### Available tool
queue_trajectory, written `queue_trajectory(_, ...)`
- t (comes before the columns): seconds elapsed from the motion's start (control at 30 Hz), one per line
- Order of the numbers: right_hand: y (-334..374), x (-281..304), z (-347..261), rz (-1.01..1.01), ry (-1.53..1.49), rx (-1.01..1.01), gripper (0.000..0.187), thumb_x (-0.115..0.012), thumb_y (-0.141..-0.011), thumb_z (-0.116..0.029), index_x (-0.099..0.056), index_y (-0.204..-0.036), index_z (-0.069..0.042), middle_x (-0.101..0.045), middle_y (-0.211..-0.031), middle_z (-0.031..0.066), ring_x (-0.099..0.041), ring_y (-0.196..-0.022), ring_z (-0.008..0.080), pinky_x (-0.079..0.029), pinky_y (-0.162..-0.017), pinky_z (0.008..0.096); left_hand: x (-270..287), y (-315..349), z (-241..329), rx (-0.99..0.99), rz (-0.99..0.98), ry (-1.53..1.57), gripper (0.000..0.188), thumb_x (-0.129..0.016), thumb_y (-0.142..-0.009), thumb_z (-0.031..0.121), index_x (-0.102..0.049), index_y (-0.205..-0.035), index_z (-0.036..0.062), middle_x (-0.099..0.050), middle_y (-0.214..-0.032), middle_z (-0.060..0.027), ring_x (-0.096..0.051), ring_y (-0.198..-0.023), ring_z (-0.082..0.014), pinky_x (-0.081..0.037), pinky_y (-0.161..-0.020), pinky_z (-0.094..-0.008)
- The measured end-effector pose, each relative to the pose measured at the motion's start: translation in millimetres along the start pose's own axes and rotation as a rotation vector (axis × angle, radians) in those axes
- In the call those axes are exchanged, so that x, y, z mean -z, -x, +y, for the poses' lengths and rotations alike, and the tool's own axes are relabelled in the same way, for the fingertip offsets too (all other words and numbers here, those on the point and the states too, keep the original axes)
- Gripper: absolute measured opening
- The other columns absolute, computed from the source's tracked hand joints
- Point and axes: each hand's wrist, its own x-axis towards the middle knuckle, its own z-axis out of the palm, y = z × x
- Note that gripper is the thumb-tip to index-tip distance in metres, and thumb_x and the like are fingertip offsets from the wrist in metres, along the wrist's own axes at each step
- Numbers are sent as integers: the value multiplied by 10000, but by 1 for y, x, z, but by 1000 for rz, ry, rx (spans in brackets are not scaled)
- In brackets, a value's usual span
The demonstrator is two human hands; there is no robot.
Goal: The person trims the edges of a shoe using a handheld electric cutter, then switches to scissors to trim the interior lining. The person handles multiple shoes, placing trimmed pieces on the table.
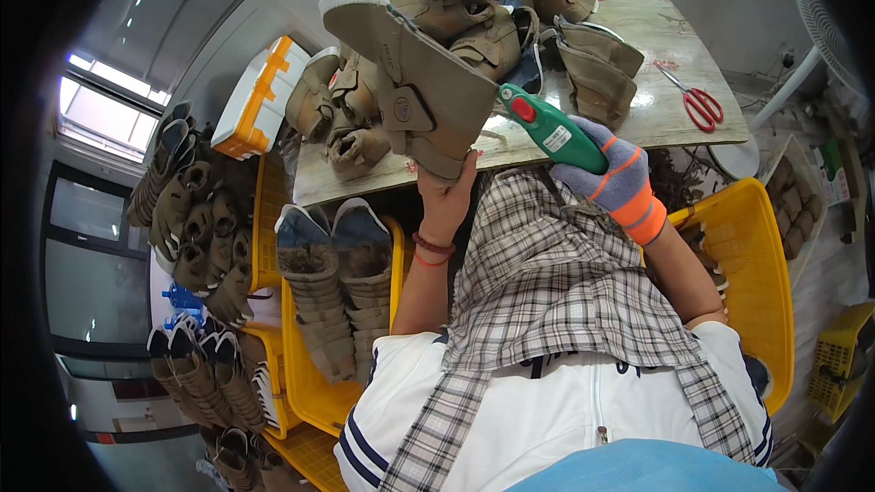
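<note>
My bare left hand [446, 189] grips a brown shoe upper [415, 77] by its lower end and holds it up in front of the table's near edge. The upper has a white edge at its top and a small round badge on a strap. In my right hand [618, 180], which wears a grey and orange glove, is a green handheld power tool [547, 126] with a red button. Its tip points at the right side of the upper, close to it; whether they touch I cannot tell. More brown shoe uppers [488, 41] are heaped behind the held one.
The table [679, 46] carries red-handled scissors [700, 109] at the right. Yellow baskets [761, 282] stand on both sides of me, with stacked uppers [314, 296] in the left one. A white and orange box [260, 100] is at the left, a fan [829, 18] at the far right.
</note>
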Motion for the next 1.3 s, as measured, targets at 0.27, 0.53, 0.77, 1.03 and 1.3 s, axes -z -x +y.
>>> queue_trajectory(0.27,7,8,7,-7,-78,-61,581,-817,-660,-249,-594,-1149,-29,-686,-858,101,-645,-733,97,-516,-675,248,-6,-4,-9,-88,-32,-123,184,-638,-833,17,-612,-1010,-29,-625,-935,-28,-553,-806,-86,-439,-698,-236)
queue_trajectory(0.53,10,9,17,16,-96,-29,590,-818,-654,-244,-590,-1152,-26,-686,-847,100,-647,-712,102,-515,-663,244,-13,2,-9,108,-97,26,182,-614,-824,3,-616,-1005,-18,-629,-976,-94,-597,-862,-200,-463,-734,-307)
queue_trajectory(0.77,9,8,10,27,-105,-167,580,-806,-688,-288,-584,-1156,-25,-681,-840,74,-618,-691,71,-508,-644,231,-25,7,-29,-131,-191,-233,283,-590,-795,20,-623,-1076,26,-587,-1101,-148,-526,-1034,-329,-403,-888,-407)
queue_trajectory(1.03,4,11,8,43,-293,-293,524,-767,-753,-267,-569,-1166,-11,-657,-862,21,-578,-721,40,-481,-630,187,-36,9,-30,-367,-305,-545,314,-585,-771,55,-630,-1081,33,-588,-1105,-159,-524,-1023,-369,-380,-923,-465)
queue_trajectory(1.3,-11,22,-1,25,-394,-457,488,-759,-765,-253,-573,-1141,-3,-635,-848,7,-553,-715,27,-465,-608,177,-43,32,-36,-260,-408,-462,306,-598,-767,48,-629,-1071,27,-587,-1101,-165,-517,-1042,-380,-375,-932,-459)
